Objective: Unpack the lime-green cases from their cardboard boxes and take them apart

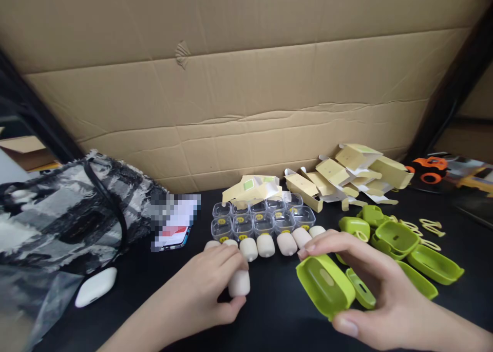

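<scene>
My left hand [215, 280] is closed around a small cream rounded cylinder [239, 283], gripping its side. In my right hand [385, 290] is a hollow green oblong shell [325, 285], held between thumb and fingers with its open side towards me. A smaller green piece [361, 289] shows behind that shell, inside the curve of my right hand; whether the hand touches it I cannot tell. Just beyond my hands runs a row of similar cream cylinders [266, 245]. Behind them stand several clear plastic cups [263, 223] with yellow labels.
More green shells [435, 264] and pale loops [431, 227] lie at the right. Pale cardboard boxes [331, 174] are heaped behind the cups. A phone [177, 223], a white oval case [96, 286] and a black-and-grey bag [69, 208] lie left. Cardboard [246, 85] walls the back.
</scene>
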Tool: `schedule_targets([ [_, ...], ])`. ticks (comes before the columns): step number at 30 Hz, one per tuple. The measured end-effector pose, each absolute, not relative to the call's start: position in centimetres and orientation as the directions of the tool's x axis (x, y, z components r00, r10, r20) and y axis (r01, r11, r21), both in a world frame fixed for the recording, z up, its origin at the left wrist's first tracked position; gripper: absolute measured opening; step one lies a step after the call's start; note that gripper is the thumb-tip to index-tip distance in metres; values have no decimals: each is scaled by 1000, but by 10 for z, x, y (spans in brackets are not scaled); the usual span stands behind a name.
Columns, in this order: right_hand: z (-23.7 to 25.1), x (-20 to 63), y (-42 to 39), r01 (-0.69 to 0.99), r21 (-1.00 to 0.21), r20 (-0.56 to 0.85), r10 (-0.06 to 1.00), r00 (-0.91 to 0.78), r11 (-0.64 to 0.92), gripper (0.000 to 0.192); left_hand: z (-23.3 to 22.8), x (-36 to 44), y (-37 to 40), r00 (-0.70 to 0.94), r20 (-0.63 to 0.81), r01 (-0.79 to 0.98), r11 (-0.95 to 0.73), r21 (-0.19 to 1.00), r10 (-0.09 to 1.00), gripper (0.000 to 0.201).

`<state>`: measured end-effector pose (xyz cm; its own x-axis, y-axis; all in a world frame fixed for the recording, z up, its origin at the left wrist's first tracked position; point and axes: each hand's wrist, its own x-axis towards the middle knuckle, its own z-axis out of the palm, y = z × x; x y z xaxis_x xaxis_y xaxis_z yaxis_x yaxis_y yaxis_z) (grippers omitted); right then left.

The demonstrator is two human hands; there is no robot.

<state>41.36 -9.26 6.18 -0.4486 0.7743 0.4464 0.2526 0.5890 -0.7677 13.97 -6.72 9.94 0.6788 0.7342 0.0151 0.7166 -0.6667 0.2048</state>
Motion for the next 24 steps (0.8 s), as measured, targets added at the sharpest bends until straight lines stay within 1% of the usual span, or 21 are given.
schedule_targets([
  [2,61,414,-92,256,-765,446,774,-450,590,56,100,138,-67,696,5,710,-689,143,718,19],
  [4,60,415,-92,263,-767,439,778,-449,585,56,99,137,-66,708,15,703,-707,77,706,21],
  [7,59,415,-93,267,-767,438,780,-448,584,57,96,138,-65,695,14,719,-695,-3,719,24],
  [10,59,414,-94,270,-760,442,775,-452,591,57,93,138,-64,686,44,728,-685,-26,727,21],
  [13,60,413,-95,273,-759,438,773,-458,592,58,94,135,-62,723,114,689,-723,-44,681,8],
  [16,61,412,-95,268,-773,422,781,-460,575,57,96,133,-62,734,156,671,-741,-20,660,4],
  [17,61,412,-94,259,-782,419,785,-456,568,56,97,134,-62,725,181,675,-738,10,665,5],
  [18,62,411,-94,244,-791,418,787,-454,561,55,97,135,-64,712,207,674,-736,66,671,6],
  [19,62,410,-94,232,-799,415,789,-454,554,53,96,138,-67,695,229,663,-731,160,681,6],
  [21,62,406,-93,228,-802,414,789,-454,552,50,90,147,-75,661,230,583,-682,442,715,13],
  [22,62,403,-93,238,-794,416,786,-457,559,48,84,153,-80,647,185,513,-602,612,739,17],
  [23,62,400,-93,256,-780,419,780,-464,571,47,77,159,-85,643,140,427,-504,750,753,22],
  [24,61,397,-93,270,-764,424,771,-475,587,47,69,165,-90,660,91,335,-400,853,746,26],
])
